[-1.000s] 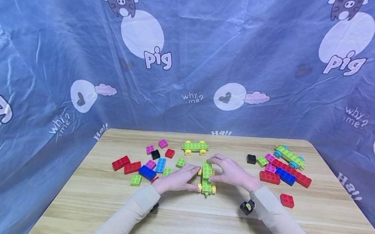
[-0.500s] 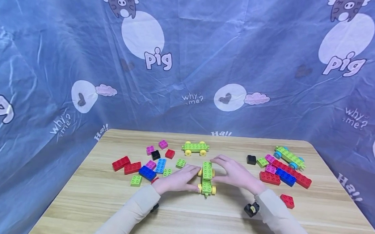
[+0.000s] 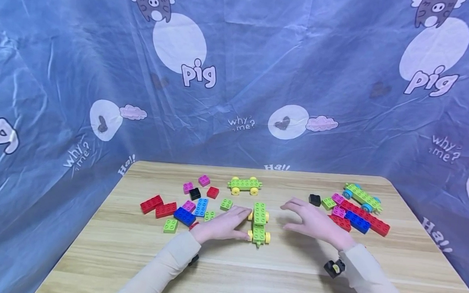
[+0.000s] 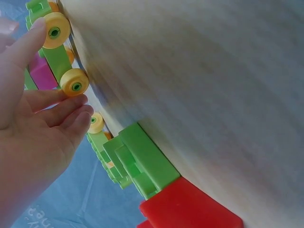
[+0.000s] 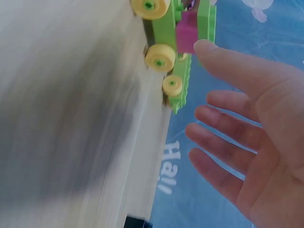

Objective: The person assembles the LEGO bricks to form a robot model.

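Note:
A green toy car base (image 3: 258, 234) with yellow wheels (image 4: 57, 30) stands lengthwise mid-table. On its far half a pink brick (image 5: 186, 34) sits under a green brick (image 3: 259, 212). My left hand (image 3: 224, 225) holds the car from the left side, thumb at the near wheel and curved fingers around the far wheel. To the right, my right hand (image 3: 313, 219) is spread and holds nothing, its fingertips apart from the car in the head view. In the right wrist view its thumb overlaps the pink brick.
Behind stands another green car base (image 3: 244, 184) with yellow wheels. A blue-wheeled base (image 3: 362, 197) sits far right, near red bricks (image 3: 378, 226) and a dark blue brick (image 3: 356, 222). Loose red, pink, blue and green bricks lie left, including a blue brick (image 3: 184, 216). Patterned blue cloth (image 3: 239, 74) hangs behind.
My right hand has let go of the car and moved right, away from it. My left hand and the car have stayed in place.

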The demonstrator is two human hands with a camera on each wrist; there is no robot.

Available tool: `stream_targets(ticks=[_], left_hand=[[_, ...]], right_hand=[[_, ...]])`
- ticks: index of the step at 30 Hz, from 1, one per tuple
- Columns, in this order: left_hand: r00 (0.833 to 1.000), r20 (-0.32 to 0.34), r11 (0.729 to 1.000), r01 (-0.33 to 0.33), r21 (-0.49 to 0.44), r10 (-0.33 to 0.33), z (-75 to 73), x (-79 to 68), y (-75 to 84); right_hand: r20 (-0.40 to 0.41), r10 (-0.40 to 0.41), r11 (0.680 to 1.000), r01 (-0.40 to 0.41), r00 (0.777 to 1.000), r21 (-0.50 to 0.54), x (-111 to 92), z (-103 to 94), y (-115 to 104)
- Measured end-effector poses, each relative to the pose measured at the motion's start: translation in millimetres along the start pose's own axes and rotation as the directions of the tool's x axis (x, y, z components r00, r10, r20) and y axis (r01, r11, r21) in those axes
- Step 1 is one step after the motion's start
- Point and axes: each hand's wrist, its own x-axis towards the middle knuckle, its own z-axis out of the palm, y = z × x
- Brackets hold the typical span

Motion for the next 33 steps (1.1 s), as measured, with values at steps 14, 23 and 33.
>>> stream_targets(ticks=[14, 23, 33], left_hand=[[1.000, 0.012, 1.000, 0.009, -0.016, -0.008, -2.6, -0.4, 1.3], [1.000, 0.007, 1.000, 0.010, -0.003, -0.010, -2.0, -0.1, 2.1], [1.000, 0.009, 1.000, 0.007, -0.014, -0.007, -1.8, -0.4, 1.5]], right_hand=[[0.033, 0.129, 0.992, -0.128, 0.991, -0.019, -44, -20.2, 30], [0.052, 0.158, 0.987, -0.156, 0.986, -0.039, -66, -30.8, 46], [0.065, 0.182, 0.981, -0.176, 0.981, -0.081, -92, -36.3, 55]])
